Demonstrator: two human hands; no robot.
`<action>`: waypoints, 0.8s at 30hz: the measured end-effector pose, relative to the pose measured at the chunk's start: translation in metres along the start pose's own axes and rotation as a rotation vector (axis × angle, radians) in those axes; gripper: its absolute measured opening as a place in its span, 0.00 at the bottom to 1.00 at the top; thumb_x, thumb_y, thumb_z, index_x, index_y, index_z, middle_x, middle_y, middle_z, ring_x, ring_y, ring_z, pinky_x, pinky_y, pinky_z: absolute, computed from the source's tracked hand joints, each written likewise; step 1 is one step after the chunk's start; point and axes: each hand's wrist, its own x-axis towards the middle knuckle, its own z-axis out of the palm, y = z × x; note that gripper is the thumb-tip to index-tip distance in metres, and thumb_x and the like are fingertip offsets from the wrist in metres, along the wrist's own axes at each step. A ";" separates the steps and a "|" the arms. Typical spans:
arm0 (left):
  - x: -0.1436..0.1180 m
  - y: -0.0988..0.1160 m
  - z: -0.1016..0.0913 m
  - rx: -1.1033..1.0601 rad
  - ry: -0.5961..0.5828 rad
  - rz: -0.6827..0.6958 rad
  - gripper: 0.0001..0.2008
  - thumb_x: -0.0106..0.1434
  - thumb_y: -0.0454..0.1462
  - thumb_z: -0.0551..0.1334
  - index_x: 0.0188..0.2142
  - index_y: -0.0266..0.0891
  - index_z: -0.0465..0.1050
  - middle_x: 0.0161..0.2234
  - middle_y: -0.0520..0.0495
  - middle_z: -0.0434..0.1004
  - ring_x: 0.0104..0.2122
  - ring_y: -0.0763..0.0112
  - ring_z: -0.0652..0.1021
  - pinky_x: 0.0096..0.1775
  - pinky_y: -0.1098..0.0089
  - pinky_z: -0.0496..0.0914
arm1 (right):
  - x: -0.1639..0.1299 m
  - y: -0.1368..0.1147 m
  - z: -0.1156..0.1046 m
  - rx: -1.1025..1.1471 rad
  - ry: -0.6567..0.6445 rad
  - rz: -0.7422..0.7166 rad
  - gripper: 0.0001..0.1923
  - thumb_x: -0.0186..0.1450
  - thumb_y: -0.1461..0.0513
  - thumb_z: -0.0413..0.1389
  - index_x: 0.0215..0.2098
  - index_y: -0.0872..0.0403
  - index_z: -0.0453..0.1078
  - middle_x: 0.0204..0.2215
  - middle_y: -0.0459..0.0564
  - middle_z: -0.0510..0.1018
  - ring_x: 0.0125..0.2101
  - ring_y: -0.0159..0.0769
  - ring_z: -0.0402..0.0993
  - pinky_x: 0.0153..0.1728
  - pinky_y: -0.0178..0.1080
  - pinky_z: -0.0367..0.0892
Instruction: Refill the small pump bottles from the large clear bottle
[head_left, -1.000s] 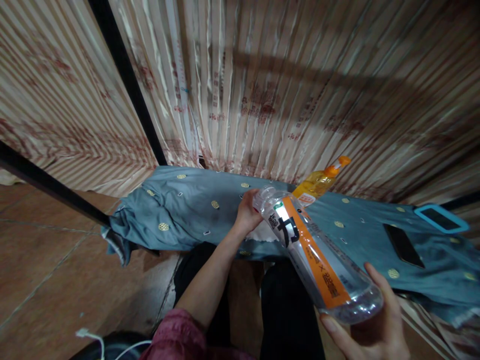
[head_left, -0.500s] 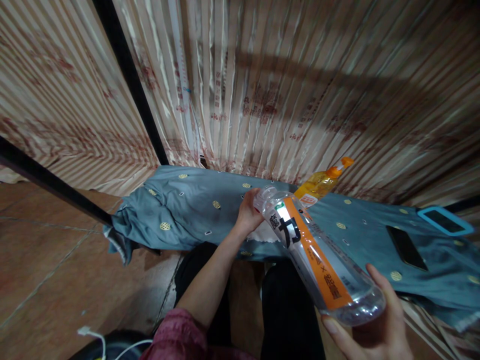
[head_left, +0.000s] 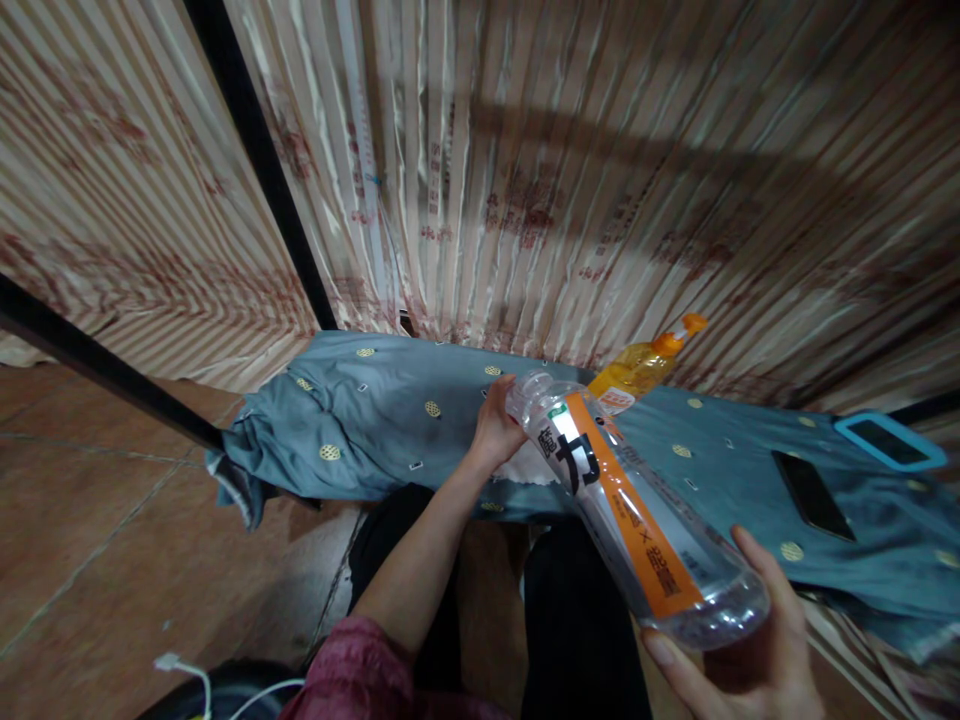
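A clear plastic bottle (head_left: 600, 490) with an orange and silver label lies tilted between my two hands. My left hand (head_left: 498, 428) grips it near the neck, its fingers partly hidden behind the bottle. Around the base curls my right hand (head_left: 750, 640), thumb on the near side and a finger on the far side. Just behind the bottle's upper part stands an orange-yellow pump bottle (head_left: 637, 368) on the cloth. Under the bottle neck a whitish sheet (head_left: 525, 468) shows in part.
A grey-blue cloth (head_left: 390, 400) with pineapple prints covers the narrow bench before me. On its right lie a dark phone (head_left: 814, 495) and a blue-framed device (head_left: 891, 441). Striped curtain (head_left: 487, 180) hangs behind. Black poles (head_left: 262, 160) stand left; a white cable (head_left: 184, 665) shows lower left.
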 end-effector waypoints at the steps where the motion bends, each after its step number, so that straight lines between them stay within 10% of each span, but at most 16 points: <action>1: 0.000 0.001 0.000 0.004 0.000 -0.004 0.26 0.54 0.37 0.72 0.51 0.40 0.70 0.51 0.40 0.79 0.52 0.52 0.80 0.56 0.53 0.75 | 0.000 -0.001 0.000 -0.008 0.004 -0.007 0.58 0.52 0.38 0.67 0.72 0.54 0.57 0.51 0.58 0.77 0.46 0.52 0.78 0.44 0.48 0.75; 24: 0.000 0.003 -0.001 0.045 -0.012 0.004 0.23 0.54 0.37 0.72 0.49 0.40 0.71 0.48 0.40 0.80 0.50 0.53 0.81 0.53 0.54 0.76 | 0.001 0.005 0.000 -0.005 0.020 -0.051 0.59 0.51 0.39 0.68 0.71 0.57 0.58 0.53 0.59 0.75 0.46 0.49 0.76 0.43 0.44 0.75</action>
